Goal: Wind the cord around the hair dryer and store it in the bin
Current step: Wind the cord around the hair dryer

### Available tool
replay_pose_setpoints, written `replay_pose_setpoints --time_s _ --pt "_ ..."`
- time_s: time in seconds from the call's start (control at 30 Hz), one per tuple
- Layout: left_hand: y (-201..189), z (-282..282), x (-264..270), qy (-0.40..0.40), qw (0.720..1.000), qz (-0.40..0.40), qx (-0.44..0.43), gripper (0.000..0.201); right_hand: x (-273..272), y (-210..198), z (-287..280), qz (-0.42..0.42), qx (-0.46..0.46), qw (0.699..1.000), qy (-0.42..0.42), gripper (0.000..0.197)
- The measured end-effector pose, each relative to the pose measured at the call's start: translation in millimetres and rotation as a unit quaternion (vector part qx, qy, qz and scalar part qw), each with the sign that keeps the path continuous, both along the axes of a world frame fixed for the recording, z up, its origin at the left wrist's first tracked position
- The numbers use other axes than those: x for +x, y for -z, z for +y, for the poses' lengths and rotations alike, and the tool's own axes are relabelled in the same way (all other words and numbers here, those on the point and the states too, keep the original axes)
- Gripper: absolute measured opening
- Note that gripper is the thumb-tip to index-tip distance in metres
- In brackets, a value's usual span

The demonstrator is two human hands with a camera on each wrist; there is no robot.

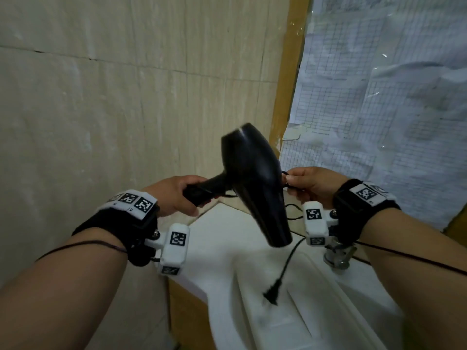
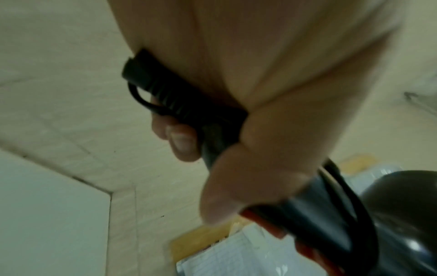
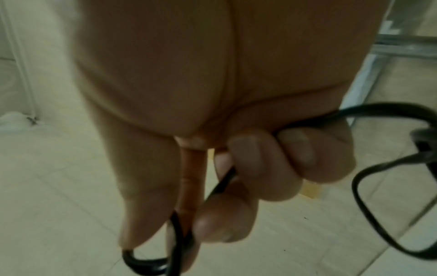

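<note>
A black hair dryer (image 1: 255,183) is held in the air over a white sink, its nozzle pointing down toward me. My left hand (image 1: 177,195) grips its handle (image 2: 212,134), fingers curled round it. My right hand (image 1: 307,183) sits just right of the dryer's body and holds the black cord (image 3: 369,173) in curled fingers. The cord loops under the dryer, and its free end with the plug (image 1: 271,293) hangs over the sink. No bin is in view.
A white sink (image 1: 227,248) with a chrome tap (image 1: 338,256) lies below the hands. Beige tiled wall (image 1: 113,97) stands left and behind. A wooden frame (image 1: 288,97) and taped grid paper (image 1: 379,97) fill the right.
</note>
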State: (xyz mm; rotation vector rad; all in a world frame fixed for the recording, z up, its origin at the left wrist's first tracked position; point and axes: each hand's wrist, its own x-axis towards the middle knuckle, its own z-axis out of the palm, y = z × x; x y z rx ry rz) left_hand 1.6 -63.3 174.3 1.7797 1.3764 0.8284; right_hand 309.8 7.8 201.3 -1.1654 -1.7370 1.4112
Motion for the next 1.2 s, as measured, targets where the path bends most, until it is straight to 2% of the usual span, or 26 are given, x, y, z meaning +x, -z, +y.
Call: replay_pose_setpoints --time_s 0.07,0.2,0.37,0.47,0.53,0.7,0.83,0.9,0.97,1.07,1.2 --pt "-6 0 6 -0.003 0.993 0.113 0.033 0.056 -1 -5 1 -0.040 0.009 0.999 0.003 0.018" --pt "-14 -4 24 -0.008 0.965 0.252 0.073 0.056 1 -10 2 -0.076 0.025 0.996 0.041 0.012" --pt "-20 -1 43 0.002 0.927 0.372 0.055 0.062 -8 -21 -6 -0.082 0.095 0.990 0.060 0.009" --pt "-19 4 55 -0.015 0.901 0.431 0.048 0.055 -15 -32 -16 -0.085 0.119 0.988 0.043 0.008" --pt "-17 8 59 -0.028 0.901 0.432 0.037 0.046 -17 -34 -22 -0.089 0.127 0.987 0.028 0.011" --pt "-8 13 61 -0.066 0.929 0.364 0.022 0.040 -18 -28 -27 -0.067 0.141 0.986 0.056 0.017" --pt "-2 15 61 -0.129 0.950 0.282 0.017 0.039 -19 -13 -30 -0.121 0.148 0.976 0.099 0.018" --pt "0 14 63 -0.158 0.971 0.181 0.010 0.033 -21 -2 -32 -0.134 0.130 0.978 0.095 0.021" --pt "3 12 67 -0.167 0.985 0.030 -0.009 0.030 -23 8 -32 -0.138 0.114 0.980 0.089 0.025" --pt "9 9 73 -0.157 0.977 -0.143 -0.018 0.032 -24 18 -31 -0.113 0.088 0.986 0.087 0.026" --pt "17 7 75 -0.168 0.955 -0.243 0.008 0.034 -24 28 -31 -0.063 0.098 0.987 0.109 0.025"
